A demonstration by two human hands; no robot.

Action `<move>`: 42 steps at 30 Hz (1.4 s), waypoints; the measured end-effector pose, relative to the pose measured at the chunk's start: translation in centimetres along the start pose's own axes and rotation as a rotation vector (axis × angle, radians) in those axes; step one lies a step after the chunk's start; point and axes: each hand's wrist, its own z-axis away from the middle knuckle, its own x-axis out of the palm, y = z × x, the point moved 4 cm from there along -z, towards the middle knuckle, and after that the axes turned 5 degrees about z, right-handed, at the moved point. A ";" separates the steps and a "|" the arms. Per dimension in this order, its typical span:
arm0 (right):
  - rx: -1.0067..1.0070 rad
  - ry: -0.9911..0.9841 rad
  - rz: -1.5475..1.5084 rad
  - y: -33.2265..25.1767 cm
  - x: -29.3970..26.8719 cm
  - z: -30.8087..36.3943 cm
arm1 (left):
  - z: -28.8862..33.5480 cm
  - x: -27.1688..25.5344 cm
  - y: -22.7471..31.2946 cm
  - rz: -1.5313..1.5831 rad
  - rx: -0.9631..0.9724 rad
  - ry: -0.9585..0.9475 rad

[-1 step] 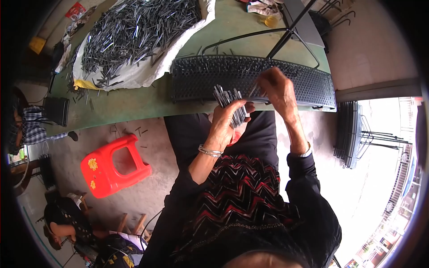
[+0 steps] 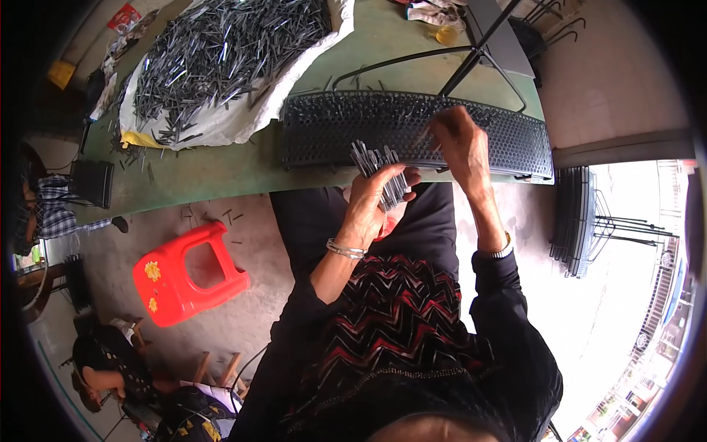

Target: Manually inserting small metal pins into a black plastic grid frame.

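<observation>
My left hand is closed around a bundle of thin dark shiny strips, held just off the table's near edge. Above the perforated black panel, my right hand pinches what looks like one such strip, its end faint against the mesh. Many short pieces stand up along the panel's far half, while its near half shows bare holes. From the panel rises a black rod frame. A large heap of loose strips lies on a white sack at the far left.
The green table carries the sack and panel. At its far side are gloves and a cup of yellow liquid. A red plastic stool is at left, stacked black frames at right, and another person at lower left.
My right hand has shifted slightly to the right over the panel, still pinching. The left hand and its bundle have stayed put.
</observation>
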 end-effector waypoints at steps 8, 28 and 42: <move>-0.265 0.445 0.408 2.5 0.4 -2.3 | -0.1 0.7 -0.7 0.024 -0.092 -0.039; 0.151 -0.421 -0.198 0.8 0.2 1.6 | 0.4 1.3 -0.3 -0.148 -0.010 0.000; 0.177 -0.386 -0.203 1.2 0.7 1.7 | -0.1 0.9 -0.3 -0.180 -0.028 0.083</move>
